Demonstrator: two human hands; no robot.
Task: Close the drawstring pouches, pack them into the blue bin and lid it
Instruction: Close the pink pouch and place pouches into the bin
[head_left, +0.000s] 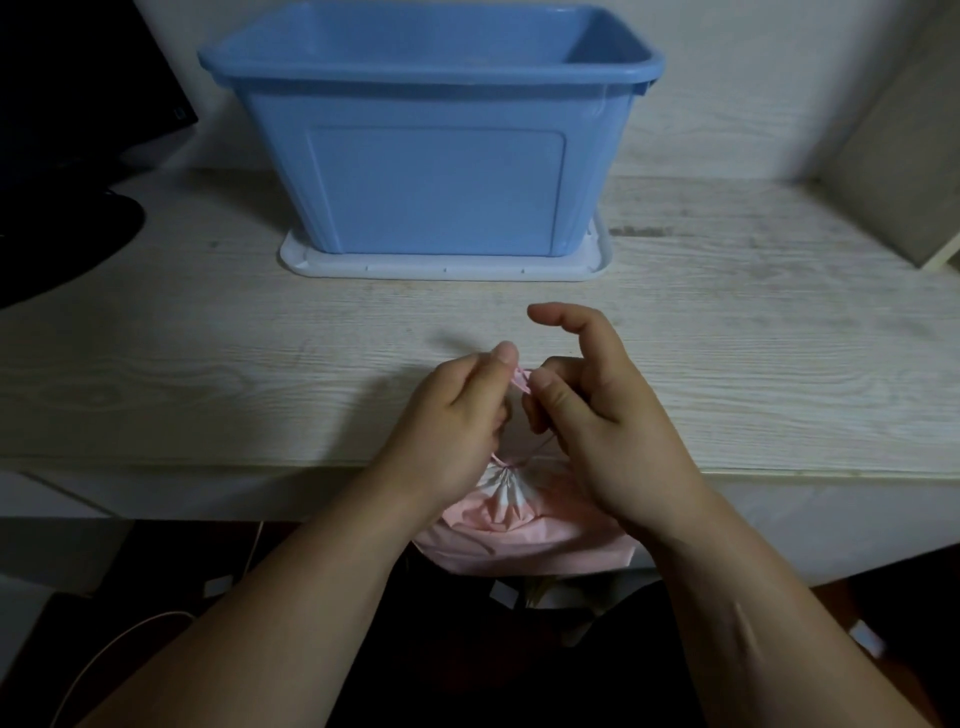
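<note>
A pink drawstring pouch (519, 525) hangs just below the table's front edge, its mouth gathered tight. Above it, my left hand (457, 415) and my right hand (597, 410) each pinch the pink drawstring (521, 382) close together over the table edge. My right index finger sticks out forward. The blue bin (431, 140) stands open at the back of the table, sitting on its white lid (447, 267). Its inside is mostly hidden from here.
The pale wooden table (208, 364) stretches to both sides. A dark monitor and its round base (62, 156) stand at the far left. A beige board (904, 171) leans at the far right. A cable (130, 634) runs over the dark floor below.
</note>
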